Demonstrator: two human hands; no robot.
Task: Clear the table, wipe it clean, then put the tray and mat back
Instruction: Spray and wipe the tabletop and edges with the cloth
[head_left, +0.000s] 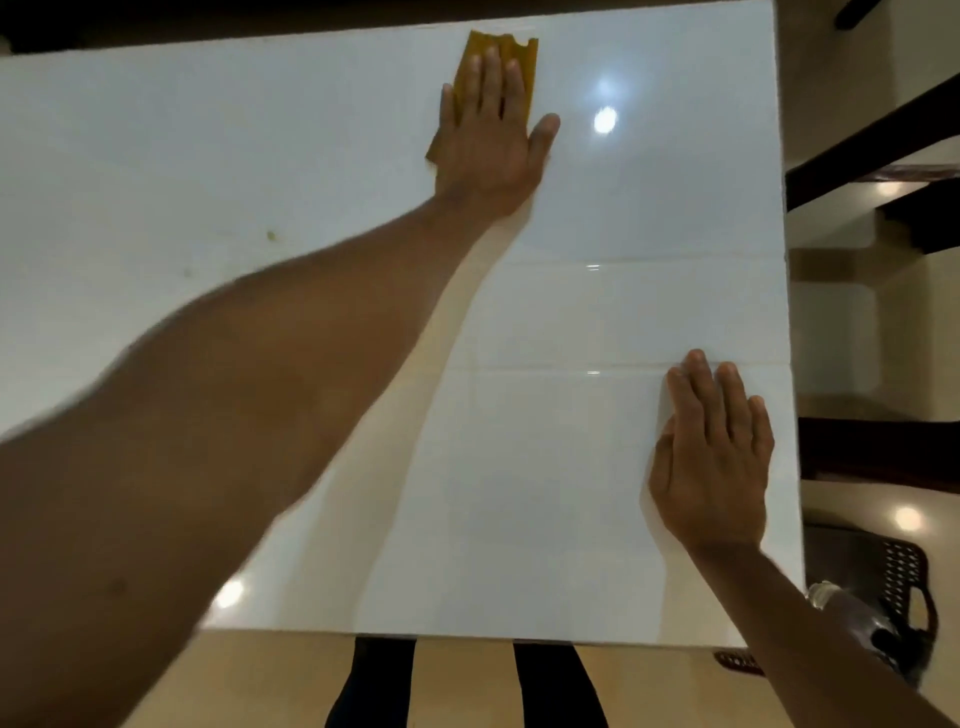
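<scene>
A glossy white tabletop (571, 441) fills most of the view, its right edge and near edge both visible, with ceiling lights mirrored as bright spots in its sheen. A small yellowish speck (271, 236) sits on the left part of the surface. Beyond the right edge lies a beige polished floor (852, 332), crossed by dark wooden furniture pieces (872, 140), and at the near right corner stands a dark plastic chair with a perforated back (904, 582).

The left hand (488, 140) reaches to the far side of the table and lies flat, fingers straight and together, thumb spread to the right, pressing down on a mustard-yellow rectangular cleaning cloth (522, 57). The cloth rests on the tabletop near the far edge, somewhat right of centre; its long axis runs near-to-far, tilted slightly, with a ragged far end pointing toward the far edge.

The right hand (711, 457) rests palm-down on the bare surface close to the right edge, fingers extended and relaxed, grasping nothing.
</scene>
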